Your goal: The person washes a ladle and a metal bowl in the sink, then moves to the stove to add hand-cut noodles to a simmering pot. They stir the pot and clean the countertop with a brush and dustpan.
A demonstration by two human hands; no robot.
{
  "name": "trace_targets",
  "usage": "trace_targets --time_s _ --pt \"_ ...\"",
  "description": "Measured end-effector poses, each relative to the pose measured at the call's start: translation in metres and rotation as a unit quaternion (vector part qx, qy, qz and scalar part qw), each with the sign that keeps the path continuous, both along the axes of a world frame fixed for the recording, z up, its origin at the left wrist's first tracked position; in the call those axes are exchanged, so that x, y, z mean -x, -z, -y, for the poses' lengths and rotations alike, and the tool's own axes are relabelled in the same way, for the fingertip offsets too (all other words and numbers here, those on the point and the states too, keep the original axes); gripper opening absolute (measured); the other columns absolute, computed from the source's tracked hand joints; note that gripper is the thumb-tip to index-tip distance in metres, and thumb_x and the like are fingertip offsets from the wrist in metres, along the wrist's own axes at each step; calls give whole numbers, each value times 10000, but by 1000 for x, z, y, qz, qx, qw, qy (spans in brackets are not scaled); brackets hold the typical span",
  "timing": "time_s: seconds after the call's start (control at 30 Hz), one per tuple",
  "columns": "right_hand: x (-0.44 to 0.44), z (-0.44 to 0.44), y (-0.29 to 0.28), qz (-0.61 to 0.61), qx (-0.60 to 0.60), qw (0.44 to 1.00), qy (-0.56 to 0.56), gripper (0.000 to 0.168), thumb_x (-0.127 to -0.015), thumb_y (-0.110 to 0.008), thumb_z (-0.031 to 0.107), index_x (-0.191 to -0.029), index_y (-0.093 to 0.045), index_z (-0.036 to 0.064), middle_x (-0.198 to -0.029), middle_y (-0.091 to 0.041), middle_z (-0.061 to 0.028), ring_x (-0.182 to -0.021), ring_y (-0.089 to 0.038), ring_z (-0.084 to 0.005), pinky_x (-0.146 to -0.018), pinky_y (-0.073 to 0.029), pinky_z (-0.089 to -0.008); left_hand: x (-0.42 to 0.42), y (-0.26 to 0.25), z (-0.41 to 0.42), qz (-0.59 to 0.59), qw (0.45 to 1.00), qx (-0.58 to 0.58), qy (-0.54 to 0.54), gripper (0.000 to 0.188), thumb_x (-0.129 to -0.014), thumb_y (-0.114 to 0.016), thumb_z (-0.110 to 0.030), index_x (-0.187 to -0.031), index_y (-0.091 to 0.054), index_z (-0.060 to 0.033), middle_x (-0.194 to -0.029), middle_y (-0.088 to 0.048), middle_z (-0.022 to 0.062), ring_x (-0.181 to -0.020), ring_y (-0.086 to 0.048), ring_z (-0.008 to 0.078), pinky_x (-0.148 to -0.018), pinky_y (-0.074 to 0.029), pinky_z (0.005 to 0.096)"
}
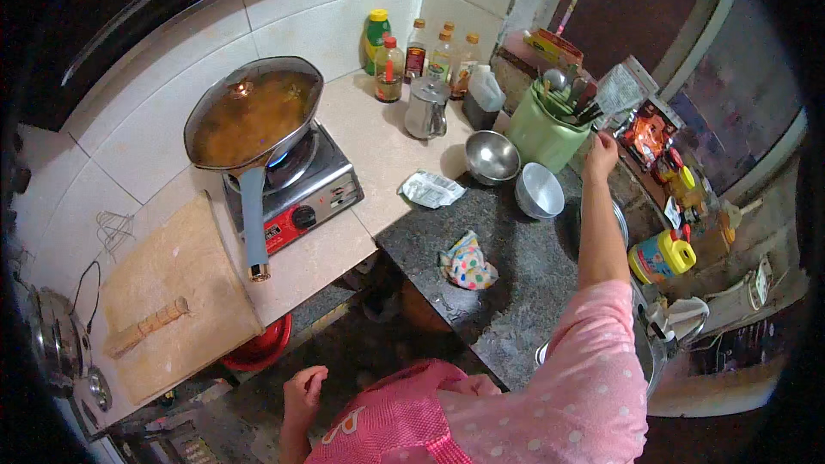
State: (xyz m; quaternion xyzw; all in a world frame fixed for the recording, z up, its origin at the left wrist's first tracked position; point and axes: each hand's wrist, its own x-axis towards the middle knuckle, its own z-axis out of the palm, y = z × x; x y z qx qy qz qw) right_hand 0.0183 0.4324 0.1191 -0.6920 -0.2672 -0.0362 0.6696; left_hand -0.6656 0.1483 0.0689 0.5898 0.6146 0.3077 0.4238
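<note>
My right hand [601, 156] reaches out to the right side of a light green utensil container [540, 125], fingers pinched together close to its rim. Whether they grip anything is too small to tell. Ladles and other utensils [564, 93] stand in the container. Low in front of my body, my left hand [305, 393] is loosely curled with nothing visible in it. On a portable gas stove [300, 206] with a blue flame sits a wok with a grey handle [255, 219]. Its glass lid [258, 119] covers orange-brown liquid food.
A steel bowl [492, 156], a white bowl [539, 190], a crumpled packet [430, 189] and a dotted cloth [469, 263] lie on the counter. A steel pitcher [427, 108] stands before sauce bottles [416, 51]. A rolling pin [153, 323] rests on a wooden board [187, 270]. A yellow jug [662, 256] stands right.
</note>
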Motion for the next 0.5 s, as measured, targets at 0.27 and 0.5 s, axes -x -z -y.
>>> trace_targets --time_s 0.27,0.5 --pt "16 -62 -38 148 216 963 65 436 -761 -654 397 -1005 -629 36 -950 -643 -169 -927 -596 -353 -788 -456 -429 -1 -11 -31 -6 1000 -14 -1 155 -854 -558 -70 -969 -633 2 -891 -665 125 -828 -641 190 -741 -489 288" --pt "39 -43 -78 200 333 919 63 336 -832 -569 354 -973 -636 56 -943 -635 -191 -903 -595 -375 -777 -459 -462 -33 -19 -63 -44 993 -55 91 139 -838 -561 -54 -946 -636 -9 -894 -657 140 -828 -640 265 -731 -494 307"
